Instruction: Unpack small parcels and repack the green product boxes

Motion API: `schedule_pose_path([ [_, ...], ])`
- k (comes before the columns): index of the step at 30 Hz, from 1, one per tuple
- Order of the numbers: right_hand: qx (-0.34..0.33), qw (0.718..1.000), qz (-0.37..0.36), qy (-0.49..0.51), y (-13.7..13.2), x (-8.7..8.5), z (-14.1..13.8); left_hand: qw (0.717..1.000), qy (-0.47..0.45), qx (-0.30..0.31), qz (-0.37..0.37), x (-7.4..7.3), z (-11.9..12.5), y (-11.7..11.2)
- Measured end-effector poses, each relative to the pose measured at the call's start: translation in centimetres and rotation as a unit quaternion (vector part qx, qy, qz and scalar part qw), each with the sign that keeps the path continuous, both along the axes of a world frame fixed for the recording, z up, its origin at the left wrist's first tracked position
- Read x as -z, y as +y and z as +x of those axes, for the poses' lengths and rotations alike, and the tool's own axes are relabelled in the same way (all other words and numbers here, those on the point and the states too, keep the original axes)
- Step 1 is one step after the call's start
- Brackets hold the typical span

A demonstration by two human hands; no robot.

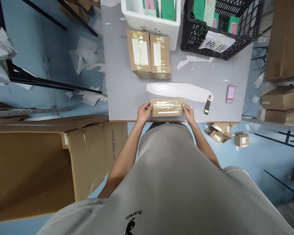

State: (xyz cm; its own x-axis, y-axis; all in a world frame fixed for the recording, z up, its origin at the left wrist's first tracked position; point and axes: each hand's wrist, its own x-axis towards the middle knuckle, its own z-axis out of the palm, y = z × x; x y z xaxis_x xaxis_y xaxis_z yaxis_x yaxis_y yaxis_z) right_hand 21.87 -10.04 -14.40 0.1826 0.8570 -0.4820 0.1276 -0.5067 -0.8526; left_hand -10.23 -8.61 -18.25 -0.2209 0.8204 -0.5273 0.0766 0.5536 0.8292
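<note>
Brown cardboard, banded with shiny tape: a small box [167, 108] sits at the near edge of the grey counter [127, 98], right in front of the person. The left hand [144, 113] has its grip pinching the box's left end; the right hand [188, 113] pinches the right end the same way. Just beyond lies a long white strip [178, 89], with a black-and-yellow cutter [207, 105] overlapping its right end. Farther right is a small pink item [230, 93] (too blurred for me to make out). Toward the far side, two taped cartons [139, 54] stand side by side before a white bin [134, 19], and a black crate [193, 36] holding green boxes [199, 9] stands far right.
</note>
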Motion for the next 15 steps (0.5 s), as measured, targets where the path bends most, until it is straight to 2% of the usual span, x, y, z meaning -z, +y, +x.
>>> schedule_pose_path([
  [2,-0.009,0.999,0.02,-0.033,-0.6,0.1,0.5,1.0,-0.001,-0.002,0.007,-0.5,0.7,-1.1],
  [5,-0.02,0.998,0.003,-0.052,-1.0,0.7,1.0,1.0,0.023,0.011,0.001,-0.7,1.6,-1.9],
  [9,-0.033,0.999,-0.008,-0.034,-1.3,1.8,1.4,0.998,0.05,0.03,-0.022,-0.3,1.9,-1.9],
  [15,-0.079,0.996,-0.01,-0.031,-0.5,3.3,3.1,0.998,0.053,0.032,-0.01,0.4,1.7,-1.7],
])
